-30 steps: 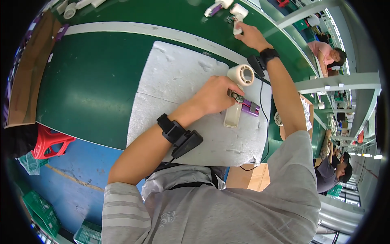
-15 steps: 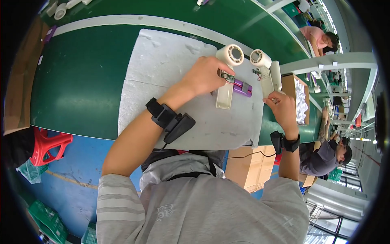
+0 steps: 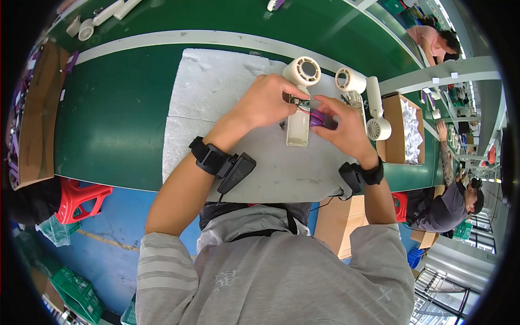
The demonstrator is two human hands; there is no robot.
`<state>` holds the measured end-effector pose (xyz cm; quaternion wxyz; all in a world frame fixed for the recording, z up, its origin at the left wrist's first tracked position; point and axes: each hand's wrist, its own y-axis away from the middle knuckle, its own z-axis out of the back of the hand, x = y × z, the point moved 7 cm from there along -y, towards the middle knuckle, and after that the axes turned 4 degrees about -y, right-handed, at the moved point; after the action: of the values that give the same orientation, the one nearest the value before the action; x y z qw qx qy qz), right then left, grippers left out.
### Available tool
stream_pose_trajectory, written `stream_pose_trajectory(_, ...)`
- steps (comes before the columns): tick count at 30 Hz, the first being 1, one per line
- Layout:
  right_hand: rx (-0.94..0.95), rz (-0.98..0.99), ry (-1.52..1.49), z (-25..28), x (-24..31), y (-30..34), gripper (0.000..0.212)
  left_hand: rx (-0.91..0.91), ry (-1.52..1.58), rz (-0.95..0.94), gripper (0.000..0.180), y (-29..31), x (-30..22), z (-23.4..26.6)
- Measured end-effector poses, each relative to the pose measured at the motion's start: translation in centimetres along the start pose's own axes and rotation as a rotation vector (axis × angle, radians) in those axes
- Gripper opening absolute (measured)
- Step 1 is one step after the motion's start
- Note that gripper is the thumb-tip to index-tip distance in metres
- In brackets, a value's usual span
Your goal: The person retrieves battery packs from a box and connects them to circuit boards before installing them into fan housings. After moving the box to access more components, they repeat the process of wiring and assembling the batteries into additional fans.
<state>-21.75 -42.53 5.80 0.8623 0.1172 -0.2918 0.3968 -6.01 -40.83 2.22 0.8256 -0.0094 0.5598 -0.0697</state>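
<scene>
A cream-white handheld fan (image 3: pixel 301 70) lies on the grey-white foam sheet (image 3: pixel 216 162), its open handle shell (image 3: pixel 297 133) pointing toward me. My left hand (image 3: pixel 268 102) pinches a small green circuit board (image 3: pixel 299 101) at the top of the shell, just below the fan head. Thin red wires run from the board toward a purple battery pack (image 3: pixel 316 117). My right hand (image 3: pixel 346 127) has its thumb and fingers around that pack, beside the shell's right side. The hand partly covers the pack.
Right of the sheet lie a second open fan (image 3: pixel 350 80) and another white fan (image 3: pixel 377 128). Beyond them stands a cardboard box (image 3: pixel 395 132) of white pieces. A box (image 3: pixel 38 116) with purple items sits at far left. Co-workers (image 3: pixel 452 203) are at the right.
My right hand has moved left from the second fan's handle and taken hold of the purple battery pack. My left hand stays at the circuit board. The view has shifted slightly.
</scene>
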Motion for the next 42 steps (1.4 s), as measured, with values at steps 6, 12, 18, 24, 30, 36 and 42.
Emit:
stream_pose_trajectory(6, 0.271, -0.372, -1.010, -2.1, -0.2, 1.9, 0.069, 0.014, -0.059, -0.034, 0.035, 0.1, 0.2, 0.3)
stream_pose_trajectory(12, 0.305, -0.280, -1.440, -3.8, 1.6, 3.0, 0.084, 0.028, -0.137, -0.153, 0.032, 0.3, -0.9, 0.3)
stream_pose_trajectory(18, 0.237, -0.294, -1.222, -3.7, 2.7, 3.1, 0.087, 0.002, -0.215, -0.204, 0.030, 0.3, -1.1, 0.1)
stream_pose_trajectory(24, -0.012, 0.102, -0.223, -1.6, 5.3, 2.0, 0.078, -0.013, -0.198, -0.249, 0.026, 0.5, -1.3, 0.1)
stream_pose_trajectory(30, -0.068, 0.195, -0.139, -2.5, 5.3, 1.7, 0.067, 0.005, -0.202, -0.261, 0.023, 0.6, -1.3, 0.1)
stream_pose_trajectory(36, -0.168, 0.154, -0.195, -2.8, 3.8, 2.2, 0.066, -0.011, -0.201, -0.292, 0.022, 0.7, -1.4, 0.2)
stream_pose_trajectory(42, -0.219, 0.120, -0.096, -2.5, 3.5, 2.7, 0.059, 0.045, -0.205, -0.198, 0.022, 0.6, -1.4, 0.4)
